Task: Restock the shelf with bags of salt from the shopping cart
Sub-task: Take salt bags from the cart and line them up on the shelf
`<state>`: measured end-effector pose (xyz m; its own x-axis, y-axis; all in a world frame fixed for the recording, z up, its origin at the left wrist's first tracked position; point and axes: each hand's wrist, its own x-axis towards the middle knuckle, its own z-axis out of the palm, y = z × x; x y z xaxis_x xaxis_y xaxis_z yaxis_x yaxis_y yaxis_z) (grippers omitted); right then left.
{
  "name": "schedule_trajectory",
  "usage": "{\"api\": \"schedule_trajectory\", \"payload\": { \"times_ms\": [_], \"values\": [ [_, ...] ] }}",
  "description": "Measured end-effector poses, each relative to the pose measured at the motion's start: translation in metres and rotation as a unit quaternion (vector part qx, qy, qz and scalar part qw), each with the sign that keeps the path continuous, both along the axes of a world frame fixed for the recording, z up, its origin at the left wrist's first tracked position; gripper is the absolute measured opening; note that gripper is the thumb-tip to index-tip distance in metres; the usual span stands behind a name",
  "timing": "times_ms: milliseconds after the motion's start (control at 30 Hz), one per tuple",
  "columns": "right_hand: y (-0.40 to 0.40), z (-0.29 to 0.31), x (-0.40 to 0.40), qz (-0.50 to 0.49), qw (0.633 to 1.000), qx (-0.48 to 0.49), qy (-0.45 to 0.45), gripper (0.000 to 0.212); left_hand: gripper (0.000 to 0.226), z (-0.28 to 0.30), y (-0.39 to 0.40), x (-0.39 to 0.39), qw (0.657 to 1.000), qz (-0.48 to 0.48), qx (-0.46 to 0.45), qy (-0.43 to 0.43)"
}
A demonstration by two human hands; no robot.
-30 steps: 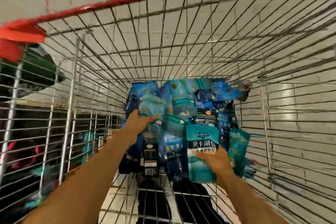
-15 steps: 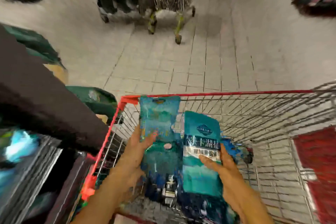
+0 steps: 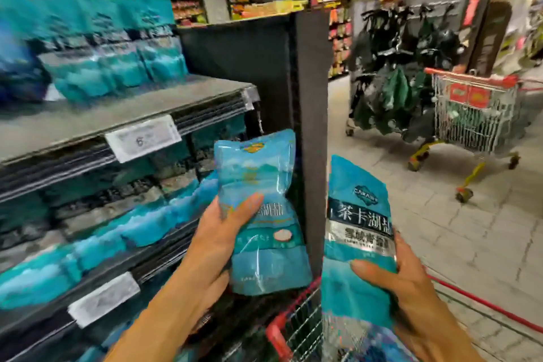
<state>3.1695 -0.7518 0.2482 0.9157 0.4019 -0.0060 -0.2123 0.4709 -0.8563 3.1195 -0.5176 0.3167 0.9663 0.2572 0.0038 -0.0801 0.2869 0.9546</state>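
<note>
Hands are each gripping one salt bag: left hand [image 3: 216,239] holding a bag [image 3: 261,214] just beside the shelf [image 3: 123,109], right hand [image 3: 411,297] holding another [image 3: 357,247] above the shopping cart [image 3: 289,332]. Bags are looking soft, dense and slick, so gripping mid-body seems safest. Shelf's front edge is looking open.

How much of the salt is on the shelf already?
Some: blue bags already line the shelf. In hand: the left hand grips one bag, the right hand another. Both remain unplaced. The cart contents are out of view.
</note>
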Motion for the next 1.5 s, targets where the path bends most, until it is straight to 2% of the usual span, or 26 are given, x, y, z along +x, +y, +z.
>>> {"api": "schedule_trajectory", "payload": {
  "times_ms": [167, 300, 400, 467, 667, 767, 967, 1133, 1200, 1333, 1500],
  "values": [
    [0.062, 0.058, 0.005, 0.107, 0.991, 0.021, -0.079, 0.086, 0.038, 0.047, 0.044, -0.057, 0.99, 0.132, 0.022, -0.036],
    [0.122, 0.115, 0.009, 0.163, 0.977, 0.036, -0.135, 0.068, 0.041, 0.092, 0.082, -0.099, 0.977, 0.203, 0.048, -0.05],
    [0.174, 0.167, 0.014, 0.188, 0.966, 0.037, -0.172, 0.053, 0.036, 0.129, 0.112, -0.121, 0.963, 0.248, 0.085, -0.066],
    [0.214, 0.201, 0.02, 0.196, 0.962, 0.026, -0.189, 0.041, 0.034, 0.153, 0.135, -0.132, 0.951, 0.278, 0.103, -0.085],
    [0.331, 0.271, 0.067, 0.133, 0.966, -0.011, -0.22, 0.034, 0.039, 0.206, 0.214, -0.145, 0.928, 0.333, 0.132, -0.103],
    [0.375, 0.281, 0.103, 0.105, 0.971, -0.045, -0.21, 0.043, 0.037, 0.216, 0.252, -0.149, 0.921, 0.346, 0.145, -0.105],
    [0.438, 0.268, 0.174, 0.057, 0.969, -0.132, -0.201, 0.046, 0.037, 0.212, 0.311, -0.152, 0.916, 0.362, 0.148, -0.091],
    [0.474, 0.266, 0.21, 0.064, 0.97, -0.157, -0.177, 0.048, 0.038, 0.207, 0.337, -0.152, 0.917, 0.367, 0.135, -0.084],
    [0.482, 0.264, 0.221, 0.067, 0.954, -0.203, -0.211, 0.049, 0.038, 0.205, 0.342, -0.151, 0.916, 0.369, 0.132, -0.084],
    [0.484, 0.259, 0.232, 0.1, 0.878, -0.372, -0.284, 0.062, 0.037, 0.201, 0.351, -0.154, 0.916, 0.368, 0.136, -0.084],
    [0.491, 0.253, 0.237, 0.048, 0.841, -0.449, -0.297, 0.069, 0.034, 0.194, 0.354, -0.155, 0.916, 0.368, 0.132, -0.088]
  ]
}}
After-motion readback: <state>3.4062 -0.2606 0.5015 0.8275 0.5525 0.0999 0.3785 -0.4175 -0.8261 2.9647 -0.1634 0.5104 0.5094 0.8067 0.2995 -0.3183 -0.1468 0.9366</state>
